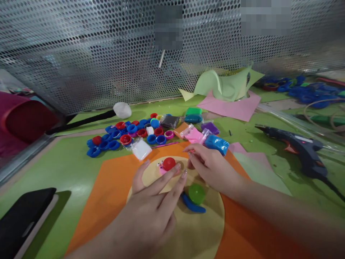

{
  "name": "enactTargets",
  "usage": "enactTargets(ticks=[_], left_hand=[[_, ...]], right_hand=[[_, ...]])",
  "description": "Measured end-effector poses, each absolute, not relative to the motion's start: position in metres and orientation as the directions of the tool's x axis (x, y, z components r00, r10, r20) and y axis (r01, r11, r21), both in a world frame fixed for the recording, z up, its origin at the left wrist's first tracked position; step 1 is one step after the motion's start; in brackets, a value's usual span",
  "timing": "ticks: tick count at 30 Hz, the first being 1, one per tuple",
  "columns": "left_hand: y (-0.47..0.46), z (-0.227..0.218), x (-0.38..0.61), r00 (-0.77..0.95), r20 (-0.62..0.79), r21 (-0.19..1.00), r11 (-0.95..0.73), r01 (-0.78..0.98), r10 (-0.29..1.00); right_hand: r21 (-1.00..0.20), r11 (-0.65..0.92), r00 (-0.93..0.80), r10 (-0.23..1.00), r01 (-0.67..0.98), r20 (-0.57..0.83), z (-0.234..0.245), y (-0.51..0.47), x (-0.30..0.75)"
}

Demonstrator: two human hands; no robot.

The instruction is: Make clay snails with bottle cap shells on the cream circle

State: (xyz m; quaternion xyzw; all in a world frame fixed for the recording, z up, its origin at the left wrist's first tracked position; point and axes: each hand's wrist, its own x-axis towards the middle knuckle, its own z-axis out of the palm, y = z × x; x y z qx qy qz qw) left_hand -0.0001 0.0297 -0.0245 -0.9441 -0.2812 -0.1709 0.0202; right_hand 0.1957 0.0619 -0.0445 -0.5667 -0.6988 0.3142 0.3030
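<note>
Steadying seems the step mid-frame: red cap (pixel 169 164) is touched by spread left grip (pixel 155 208); right grip (pixel 211 167) curled, contents unclear; gentle pressure seems needed.

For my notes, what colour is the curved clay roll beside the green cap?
Blue; the curved clay roll shows best in the head view.

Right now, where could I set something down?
On the left, the green tabletop is bare between the black phone and the orange sheet. It's crowded along the sheet's far edge, with bottle caps and packets; rightward lies a glue gun.
</note>
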Motion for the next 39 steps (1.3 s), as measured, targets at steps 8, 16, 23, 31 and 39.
enactTargets(ticks=[8,16,23,31,39], left_hand=[[0.029,-0.021,-0.001,0.738,0.374,0.056,-0.808,0.587,0.562],[0.030,-0.026,0.003,0.726,0.335,0.101,-0.790,0.605,0.600],[0.029,-0.026,0.004,0.737,0.341,0.079,-0.799,0.596,0.584],[0.029,-0.028,0.005,0.737,0.361,0.073,-0.805,0.589,0.572],[0.028,-0.026,0.005,0.759,0.362,0.035,-0.822,0.569,0.541]], right_hand=[[-0.830,0.222,-0.203,0.970,0.512,0.134,-0.051,0.062,0.198],[-0.895,0.290,-0.475,0.874,0.339,0.103,-0.054,0.062,0.201],[-0.908,0.254,-0.450,0.889,0.332,0.084,-0.055,0.063,0.201],[-0.899,0.325,-0.545,0.830,0.294,0.122,-0.056,0.064,0.202],[-0.845,0.413,-0.547,0.818,0.340,0.180,-0.050,0.064,0.202]])
